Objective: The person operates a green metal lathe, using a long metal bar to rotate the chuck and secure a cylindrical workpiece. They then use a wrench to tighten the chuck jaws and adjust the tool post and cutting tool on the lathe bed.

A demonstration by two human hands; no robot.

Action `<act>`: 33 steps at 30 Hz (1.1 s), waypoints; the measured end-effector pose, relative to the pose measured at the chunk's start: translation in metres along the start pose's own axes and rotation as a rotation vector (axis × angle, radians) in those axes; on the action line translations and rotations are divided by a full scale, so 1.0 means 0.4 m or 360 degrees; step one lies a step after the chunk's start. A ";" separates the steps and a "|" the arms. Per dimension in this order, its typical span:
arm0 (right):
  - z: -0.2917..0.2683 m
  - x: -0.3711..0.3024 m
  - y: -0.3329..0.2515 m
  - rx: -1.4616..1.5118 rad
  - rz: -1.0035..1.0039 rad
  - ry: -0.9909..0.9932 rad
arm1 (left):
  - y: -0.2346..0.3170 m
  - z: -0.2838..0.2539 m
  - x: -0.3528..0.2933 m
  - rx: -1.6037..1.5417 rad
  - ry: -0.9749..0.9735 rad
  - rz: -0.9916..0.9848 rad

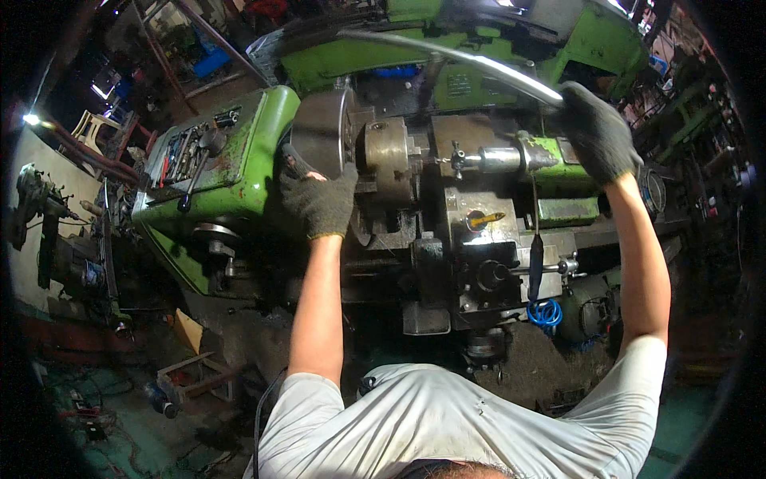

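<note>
My right hand [597, 132], in a dark knitted glove, is closed round the near end of a long shiny metal bar [487, 65]. The bar slants up and left, over the back of a green lathe, its far end blurred. My left hand [321, 201], gloved too, is at the lower left rim of the big lathe chuck [323, 128]. Its fingers are curled, with bare skin showing at one fingertip; what they grip is unclear. Right of the chuck sits a thick metal cylinder [386, 152], in line with the tailstock [550, 156].
The green headstock [247, 152] carries loose small tools on top. A yellow-handled piece [487, 219] lies on the carriage. A black-handled rod [535, 267] hangs before the tailstock, above a blue coiled hose [545, 314]. A wooden frame [199, 375] lies on the floor.
</note>
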State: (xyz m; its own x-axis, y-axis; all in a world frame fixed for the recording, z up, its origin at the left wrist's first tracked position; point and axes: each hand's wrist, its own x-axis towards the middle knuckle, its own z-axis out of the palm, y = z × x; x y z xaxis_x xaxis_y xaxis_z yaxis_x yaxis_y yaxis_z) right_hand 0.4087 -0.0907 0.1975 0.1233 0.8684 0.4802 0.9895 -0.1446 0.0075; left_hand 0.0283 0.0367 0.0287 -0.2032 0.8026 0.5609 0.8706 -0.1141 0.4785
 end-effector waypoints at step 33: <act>0.100 0.105 -0.101 -0.0115 0.0074 -0.0745 | 0.095 0.183 0.504 -0.0278 -0.1044 0.1496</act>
State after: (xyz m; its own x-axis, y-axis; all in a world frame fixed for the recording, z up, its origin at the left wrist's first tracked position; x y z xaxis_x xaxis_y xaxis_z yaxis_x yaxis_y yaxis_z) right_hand 0.3770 -0.0295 0.1822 0.2048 0.9782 0.0349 0.9763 -0.2067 0.0643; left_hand 0.0531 0.2369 0.1105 0.8069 0.5020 0.3113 0.4708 -0.8648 0.1743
